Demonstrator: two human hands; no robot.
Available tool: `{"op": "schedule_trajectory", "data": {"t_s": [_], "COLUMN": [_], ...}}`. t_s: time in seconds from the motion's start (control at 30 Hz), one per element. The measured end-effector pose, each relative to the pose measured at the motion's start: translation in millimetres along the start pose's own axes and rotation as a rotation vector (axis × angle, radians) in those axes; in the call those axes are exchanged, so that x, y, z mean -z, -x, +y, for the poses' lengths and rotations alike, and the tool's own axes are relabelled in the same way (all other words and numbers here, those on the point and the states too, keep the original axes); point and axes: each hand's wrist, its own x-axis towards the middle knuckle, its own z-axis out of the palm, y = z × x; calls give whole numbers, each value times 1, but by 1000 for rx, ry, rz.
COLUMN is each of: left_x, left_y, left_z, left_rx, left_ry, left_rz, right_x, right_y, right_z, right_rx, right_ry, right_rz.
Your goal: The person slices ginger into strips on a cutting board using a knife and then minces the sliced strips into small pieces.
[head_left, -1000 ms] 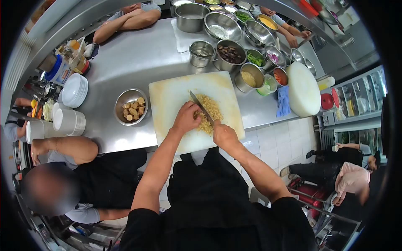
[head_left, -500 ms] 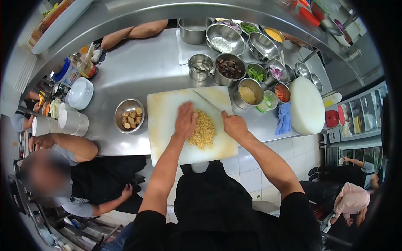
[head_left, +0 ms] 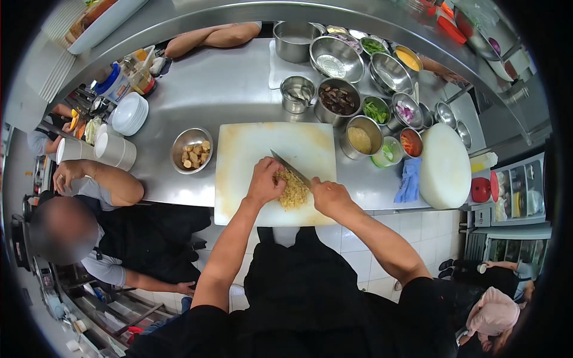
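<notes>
A heap of finely chopped, pale yellow pieces (head_left: 293,196), perhaps ginger or garlic, lies on the white cutting board (head_left: 239,143). My right hand (head_left: 330,197) is wrapped round the handle of a kitchen knife (head_left: 289,166). Its blade slants up and left across the top of the heap. At the heap's left edge, my left hand (head_left: 265,181) has curled fingers beside the blade; whether they pinch anything is hidden. A steel bowl (head_left: 177,145) with chunks of what looks like ginger (head_left: 194,156) stands left of the board.
Right of the board are steel pots of mushrooms (head_left: 337,99), yellowish mince (head_left: 359,139) and cut vegetables, a blue cloth (head_left: 409,179) and a thick round board (head_left: 446,167). A co-worker (head_left: 119,232) stands at left by white containers (head_left: 113,150). A steel shelf (head_left: 239,13) hangs overhead.
My left hand has gone from flat with fingers stretched to curled, close to the blade. The knife has come down and left over the heap. The view has shifted slightly.
</notes>
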Motion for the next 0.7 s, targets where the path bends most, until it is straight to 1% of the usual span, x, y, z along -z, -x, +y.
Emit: {"op": "schedule_trajectory", "data": {"t_s": [0.03, 0.1, 0.17, 0.23, 0.3, 0.33, 0.4, 0.43, 0.5, 0.53, 0.57, 0.63, 0.7], "left_x": [0, -2, -6, -3, 2, 3, 7, 6, 5, 5, 4, 14, 15], "left_y": [3, 3, 6, 9, 3, 4, 5, 4, 7, 8, 18, 7, 8], "left_z": [-1, -6, -12, -9, -3, -4, -5, -8, -12, -16, -15, -9, -12], "left_rx": [6, 77, 87, 105, 68, 77, 176, 171, 203, 133, 142, 90, 90], "left_ry": [-1, 37, 19, 4, 52, 54, 40, 42, 80, 59, 68, 43, 41], "left_rz": [0, -117, -117, -126, 4, 7, -100, -89, -149, -104, -120, -51, -98], "right_x": [-5, -23, -48, -42, -22, -9, -13, -22, -34, -30, -31, -5, -21], "right_y": [2, 1, -15, -23, -16, -5, -1, -10, -24, -27, -16, -8, -7], "right_z": [-3, -8, -6, -8, -7, -13, -22, -22, -25, -24, -22, -26, -28], "right_rx": [3, -31, -32, -53, -42, -30, -46, -43, -87, -95, -107, -44, -38], "right_ry": [-1, -25, -25, 7, -4, -19, -31, -21, -53, -45, -53, -21, -37], "right_rz": [-6, 39, 68, 33, 36, 15, -2, 3, -2, -13, -27, -29, -23]}}
